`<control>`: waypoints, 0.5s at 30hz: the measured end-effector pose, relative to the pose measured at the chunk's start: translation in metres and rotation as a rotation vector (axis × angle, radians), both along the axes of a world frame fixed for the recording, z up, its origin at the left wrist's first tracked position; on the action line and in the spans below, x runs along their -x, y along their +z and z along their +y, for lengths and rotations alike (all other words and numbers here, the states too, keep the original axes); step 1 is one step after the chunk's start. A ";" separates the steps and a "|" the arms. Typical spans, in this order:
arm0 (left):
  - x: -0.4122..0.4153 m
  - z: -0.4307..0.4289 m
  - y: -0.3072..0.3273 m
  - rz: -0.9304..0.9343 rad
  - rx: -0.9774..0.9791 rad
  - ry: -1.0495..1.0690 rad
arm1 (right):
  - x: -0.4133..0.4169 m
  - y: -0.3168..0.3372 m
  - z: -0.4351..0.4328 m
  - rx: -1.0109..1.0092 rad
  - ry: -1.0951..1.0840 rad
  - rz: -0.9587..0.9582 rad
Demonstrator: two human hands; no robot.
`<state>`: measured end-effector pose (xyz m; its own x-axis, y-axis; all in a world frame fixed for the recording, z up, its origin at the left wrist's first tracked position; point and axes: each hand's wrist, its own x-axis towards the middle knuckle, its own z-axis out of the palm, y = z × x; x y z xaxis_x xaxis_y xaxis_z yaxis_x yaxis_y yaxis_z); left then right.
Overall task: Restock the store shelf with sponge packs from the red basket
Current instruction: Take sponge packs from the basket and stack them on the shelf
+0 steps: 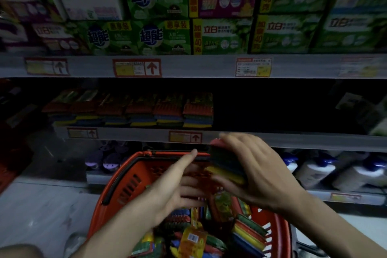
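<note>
A red basket sits low in front of me, holding several multicoloured sponge packs. My right hand is shut on one sponge pack with red, green, blue and yellow layers, lifted above the basket just below the middle shelf's edge. My left hand hovers open beside that pack over the basket, fingers spread, holding nothing. A row of several matching sponge packs stands on the dim middle shelf, ending left of my right hand, with a dark gap to its right.
The upper shelf carries green and white soap boxes with price tags on its rail. White bottles stand on the lower shelf at right. Purple items sit lower left. Pale floor lies left of the basket.
</note>
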<state>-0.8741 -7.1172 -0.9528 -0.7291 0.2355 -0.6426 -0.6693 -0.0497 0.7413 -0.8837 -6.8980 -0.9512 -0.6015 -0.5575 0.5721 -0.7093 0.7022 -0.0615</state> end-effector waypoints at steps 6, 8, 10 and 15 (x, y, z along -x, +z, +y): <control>-0.003 0.003 0.001 -0.091 -0.363 -0.083 | -0.011 -0.019 -0.002 -0.214 0.155 0.347; -0.003 0.005 0.001 -0.042 -0.320 -0.058 | -0.012 -0.021 -0.004 -0.205 0.165 0.366; -0.002 0.006 -0.003 -0.019 -0.300 -0.027 | -0.014 -0.021 -0.003 -0.220 0.172 0.341; 0.006 0.005 -0.007 0.163 -0.172 0.129 | -0.022 -0.023 0.004 -0.165 0.075 0.171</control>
<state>-0.8796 -7.1124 -0.9601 -0.8507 0.2298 -0.4727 -0.5218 -0.2613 0.8121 -0.8616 -6.8939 -0.9738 -0.4576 -0.6912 0.5593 -0.7500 0.6379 0.1748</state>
